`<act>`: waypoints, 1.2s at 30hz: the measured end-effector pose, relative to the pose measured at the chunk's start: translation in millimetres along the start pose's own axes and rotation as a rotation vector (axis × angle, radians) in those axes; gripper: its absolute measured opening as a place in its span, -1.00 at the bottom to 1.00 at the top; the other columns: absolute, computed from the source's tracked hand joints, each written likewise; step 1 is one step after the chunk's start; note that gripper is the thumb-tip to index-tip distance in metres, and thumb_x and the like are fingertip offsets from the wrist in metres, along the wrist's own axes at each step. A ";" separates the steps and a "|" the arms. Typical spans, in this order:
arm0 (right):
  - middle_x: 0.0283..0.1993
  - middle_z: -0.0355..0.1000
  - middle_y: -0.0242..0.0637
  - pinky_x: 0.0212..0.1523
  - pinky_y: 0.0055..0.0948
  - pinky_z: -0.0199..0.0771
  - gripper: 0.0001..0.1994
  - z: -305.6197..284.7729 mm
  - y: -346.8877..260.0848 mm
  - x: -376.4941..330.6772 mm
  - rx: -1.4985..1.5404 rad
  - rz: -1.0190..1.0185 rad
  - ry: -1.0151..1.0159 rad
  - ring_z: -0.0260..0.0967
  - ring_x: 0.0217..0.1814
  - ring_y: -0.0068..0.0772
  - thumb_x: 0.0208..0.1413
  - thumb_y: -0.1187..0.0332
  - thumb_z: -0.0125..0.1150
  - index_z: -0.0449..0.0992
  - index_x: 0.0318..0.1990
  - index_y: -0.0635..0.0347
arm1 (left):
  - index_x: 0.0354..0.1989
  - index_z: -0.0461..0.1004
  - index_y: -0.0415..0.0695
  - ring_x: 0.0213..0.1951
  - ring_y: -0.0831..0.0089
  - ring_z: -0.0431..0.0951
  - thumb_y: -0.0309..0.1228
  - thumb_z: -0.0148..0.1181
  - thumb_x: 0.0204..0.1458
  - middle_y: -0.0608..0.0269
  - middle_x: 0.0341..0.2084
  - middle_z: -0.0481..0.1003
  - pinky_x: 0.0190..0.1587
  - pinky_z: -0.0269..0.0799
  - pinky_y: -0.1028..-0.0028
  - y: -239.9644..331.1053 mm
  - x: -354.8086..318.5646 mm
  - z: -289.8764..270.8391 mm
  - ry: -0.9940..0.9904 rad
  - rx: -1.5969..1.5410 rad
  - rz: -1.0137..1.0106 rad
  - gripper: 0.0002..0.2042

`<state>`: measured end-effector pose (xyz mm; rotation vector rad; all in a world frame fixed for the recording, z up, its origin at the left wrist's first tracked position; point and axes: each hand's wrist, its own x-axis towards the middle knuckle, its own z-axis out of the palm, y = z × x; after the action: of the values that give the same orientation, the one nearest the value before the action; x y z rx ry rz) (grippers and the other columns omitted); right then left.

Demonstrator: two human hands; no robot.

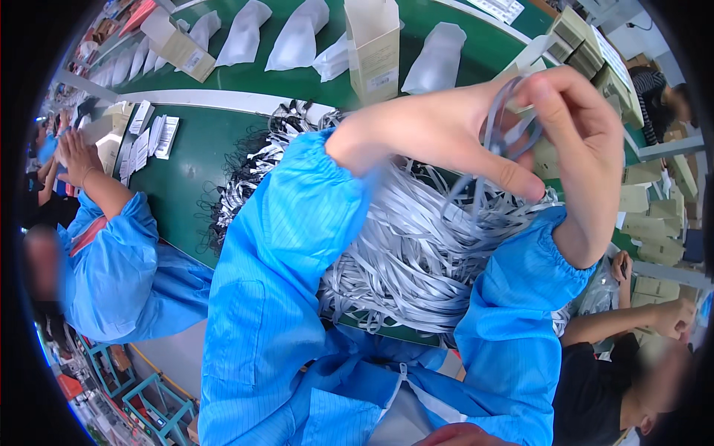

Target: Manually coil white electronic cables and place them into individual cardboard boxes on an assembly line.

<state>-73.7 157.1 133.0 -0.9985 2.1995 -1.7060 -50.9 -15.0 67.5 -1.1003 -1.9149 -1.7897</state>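
My left hand (454,132) and my right hand (584,123) are raised together over the workbench, at the upper right. Between them is a thin grey lanyard (497,111), bent into a loop, with its blurred tail hanging below. My right thumb and fingers pinch the loop near its top. The left hand reaches in from the side with its fingers curled round the strap, partly hidden behind it. Beneath my forearms lies a large heap of grey lanyards (409,253). Black thin cords (238,167) show at the heap's left end.
Across the bench runs a green conveyor (335,93) bearing white-wrapped items (297,37) and an open cream box (374,63). Small printed packets (152,141) lie at left. A blue-sleeved co-worker (111,275) sits left; another person (617,372) is at right, near stacked cartons (654,215).
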 end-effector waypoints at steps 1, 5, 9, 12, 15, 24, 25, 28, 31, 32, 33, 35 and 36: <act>-0.28 0.44 -0.41 -0.25 -0.63 0.25 -0.83 -5.6 -1.8 -3.9 -0.001 -0.008 -0.001 0.29 -0.33 -0.64 0.33 0.34 0.16 0.52 -0.25 0.25 | 0.24 0.32 -0.23 -0.26 0.51 0.43 -0.35 0.44 0.03 0.29 -0.22 0.42 -0.25 0.34 0.56 3.1 1.6 -0.9 -0.117 -0.045 -0.154 -0.39; -0.32 0.51 -0.37 -0.33 -0.65 0.27 -0.83 -35.8 -1.5 -19.9 0.083 -0.053 0.225 0.35 -0.37 -0.65 0.33 0.33 0.17 0.55 -0.18 0.27 | 0.14 0.40 -0.27 -0.36 0.49 0.47 -0.26 0.29 0.18 0.29 -0.40 0.42 -0.29 0.35 0.62 15.8 9.5 -20.8 -0.406 -0.120 -0.561 -0.55; -0.27 0.56 -0.26 -0.38 -0.67 0.29 -0.80 -47.3 4.3 -20.6 0.138 -0.296 0.279 0.43 -0.34 -0.64 0.32 0.34 0.17 0.57 -0.10 0.31 | 0.06 0.47 -0.26 -0.34 0.47 0.52 -0.10 0.05 0.32 0.18 -0.39 0.53 -0.20 0.41 0.61 20.0 15.1 -16.3 -0.163 -0.181 -0.653 -0.57; -0.25 0.58 -0.23 -0.38 -0.67 0.31 -0.80 -25.9 6.8 -14.3 0.039 -0.172 0.158 0.47 -0.32 -0.63 0.29 0.37 0.20 0.57 -0.06 0.32 | 0.00 0.52 -0.26 -0.26 0.45 0.56 0.05 -0.15 0.38 0.08 -0.31 0.60 -0.08 0.45 0.54 26.9 24.4 5.3 0.497 -0.308 -0.406 -0.44; -0.23 0.59 -0.22 -0.38 -0.68 0.32 -0.79 -5.8 21.2 -2.5 -0.014 -0.125 -0.027 0.48 -0.31 -0.63 0.26 0.40 0.24 0.58 -0.04 0.33 | 0.29 0.25 -0.26 -0.30 0.55 0.56 0.15 -0.24 0.35 0.26 -0.17 0.55 -0.19 0.38 0.69 31.0 34.8 8.2 0.696 -1.010 -0.383 -0.33; 0.32 0.29 0.03 0.31 -0.30 0.28 -0.53 2.5 10.9 -0.3 -0.033 -0.439 0.251 0.31 0.31 -0.24 0.40 0.28 0.04 0.24 0.32 0.42 | 0.15 0.27 -0.15 -0.69 0.71 -0.01 0.39 -0.64 0.20 0.54 -0.69 0.08 -0.65 -0.08 0.63 3.5 3.9 -38.1 -0.165 -0.894 -0.201 -0.15; 0.32 0.29 0.03 0.31 -0.30 0.28 -0.53 7.2 8.7 -1.6 -0.038 -0.436 0.254 0.31 0.31 -0.24 0.40 0.28 0.04 0.24 0.32 0.42 | 0.14 0.27 -0.15 -0.71 0.71 -0.01 0.40 -0.65 0.19 0.54 -0.71 0.08 -0.66 -0.09 0.63 20.6 13.9 -20.7 0.028 -0.775 -0.385 -0.14; 0.35 0.27 0.01 0.36 -0.34 0.23 -0.51 35.1 -10.1 -12.4 0.269 -0.141 0.105 0.26 0.38 -0.25 0.41 0.30 0.01 0.19 0.36 0.42 | 0.11 0.29 -0.16 -0.74 0.72 -0.01 0.42 -0.68 0.16 0.55 -0.74 0.07 -0.70 -0.13 0.62 60.1 31.4 6.9 0.413 -0.486 -0.732 -0.12; -0.01 0.50 -0.13 -0.05 -0.52 0.41 -0.71 33.3 14.0 1.3 0.146 -0.293 0.149 0.45 -0.03 -0.45 0.25 0.49 0.19 0.48 0.09 0.39 | 0.18 0.29 -0.17 -0.73 0.73 0.03 0.39 -0.69 0.20 0.54 -0.73 0.13 -0.69 -0.10 0.64 52.7 25.3 6.0 0.482 -0.258 -0.824 -0.12; -0.19 0.61 -0.20 -0.25 -0.61 0.50 -0.80 31.8 17.8 4.5 0.088 -0.369 0.165 0.54 -0.24 -0.56 0.18 0.58 0.28 0.62 -0.05 0.38 | 0.18 0.29 -0.17 -0.73 0.73 0.03 0.39 -0.69 0.20 0.54 -0.73 0.13 -0.69 -0.10 0.64 51.2 24.4 6.9 0.485 -0.254 -0.822 -0.12; -0.19 0.61 -0.20 -0.25 -0.61 0.50 -0.80 28.7 17.4 5.3 0.091 -0.373 0.161 0.54 -0.24 -0.56 0.18 0.58 0.28 0.62 -0.05 0.38 | 0.18 0.30 -0.16 -0.72 0.73 0.05 0.37 -0.67 0.22 0.52 -0.72 0.15 -0.69 -0.07 0.64 48.6 24.6 9.1 0.515 -0.195 -0.789 -0.14; -0.19 0.61 -0.20 -0.19 -0.60 0.53 -0.81 21.1 18.6 4.8 0.102 -0.400 0.096 0.56 -0.21 -0.53 0.16 0.64 0.26 0.63 -0.07 0.40 | 0.17 0.32 -0.15 -0.70 0.73 0.10 0.34 -0.64 0.26 0.50 -0.70 0.19 -0.67 -0.01 0.65 51.2 25.4 12.8 0.575 -0.080 -0.724 -0.18; -0.19 0.61 -0.19 -0.15 -0.59 0.55 -0.82 20.8 17.5 5.7 0.110 -0.417 0.062 0.56 -0.19 -0.51 0.15 0.67 0.26 0.63 -0.09 0.41 | 0.17 0.32 -0.15 -0.70 0.73 0.10 0.34 -0.64 0.26 0.50 -0.70 0.19 -0.67 -0.01 0.65 58.0 24.4 11.1 0.582 -0.074 -0.722 -0.18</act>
<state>-74.0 139.2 111.7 -1.4728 2.0068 -2.0242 -23.7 -0.6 123.5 0.1756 -1.9766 -2.1988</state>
